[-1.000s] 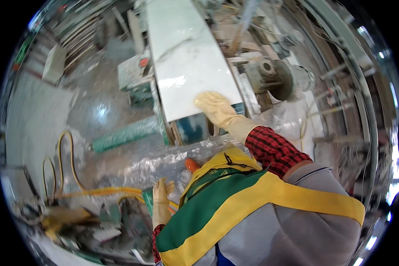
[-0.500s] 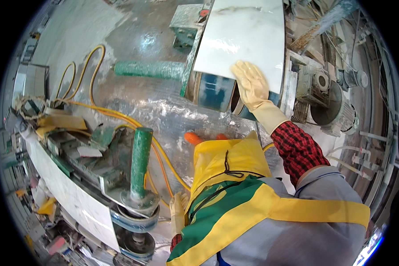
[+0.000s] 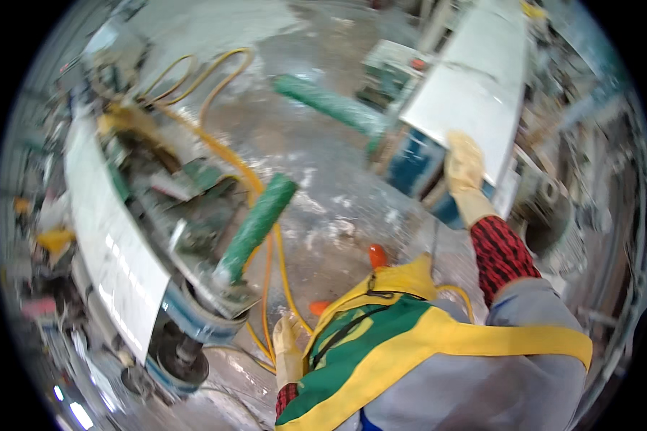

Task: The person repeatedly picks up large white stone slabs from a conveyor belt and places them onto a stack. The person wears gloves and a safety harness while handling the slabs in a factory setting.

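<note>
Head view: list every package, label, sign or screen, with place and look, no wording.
None can be made out. Right hand in a pale glove rests on the white slab; left hand hangs by the yellow hoses. Both green rollers are bare.

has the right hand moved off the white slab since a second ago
No. The right hand stays pressed on the near end of the white slab; only the camera view has swung.
</note>
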A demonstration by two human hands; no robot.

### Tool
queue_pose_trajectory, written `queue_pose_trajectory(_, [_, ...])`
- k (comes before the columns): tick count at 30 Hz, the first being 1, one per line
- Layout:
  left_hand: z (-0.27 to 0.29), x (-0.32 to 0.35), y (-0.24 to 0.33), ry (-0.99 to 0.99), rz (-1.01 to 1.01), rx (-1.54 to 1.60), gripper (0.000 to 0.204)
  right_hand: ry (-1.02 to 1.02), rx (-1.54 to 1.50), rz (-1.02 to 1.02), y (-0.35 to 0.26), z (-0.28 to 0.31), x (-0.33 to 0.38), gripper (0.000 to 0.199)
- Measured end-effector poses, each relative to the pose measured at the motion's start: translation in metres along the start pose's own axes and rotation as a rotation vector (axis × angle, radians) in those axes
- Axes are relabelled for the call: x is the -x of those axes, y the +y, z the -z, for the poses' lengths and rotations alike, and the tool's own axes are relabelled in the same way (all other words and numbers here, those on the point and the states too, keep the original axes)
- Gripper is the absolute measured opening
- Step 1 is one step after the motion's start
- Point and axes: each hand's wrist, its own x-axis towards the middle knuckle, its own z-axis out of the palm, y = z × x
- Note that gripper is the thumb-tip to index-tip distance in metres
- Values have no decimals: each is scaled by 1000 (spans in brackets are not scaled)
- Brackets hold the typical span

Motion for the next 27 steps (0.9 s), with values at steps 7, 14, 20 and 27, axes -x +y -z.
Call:
queue_pose_trajectory(7, [49, 39, -4, 120, -387, -38, 48, -61, 189, -124, -37, -37, 52, 50])
queue_pose_trajectory(14, [164, 67, -87, 351, 30, 180, 46, -218, -173, 282, -288, -88, 71, 45])
queue_pose_trajectory(20, [229, 108, -161, 620, 107, 357, 43, -271, -652, 923, -581, -92, 92, 45])
queue_pose_trajectory(27, [171, 114, -253, 829, -32, 126, 48, -372, -816, 1382, -800, -104, 139, 46])
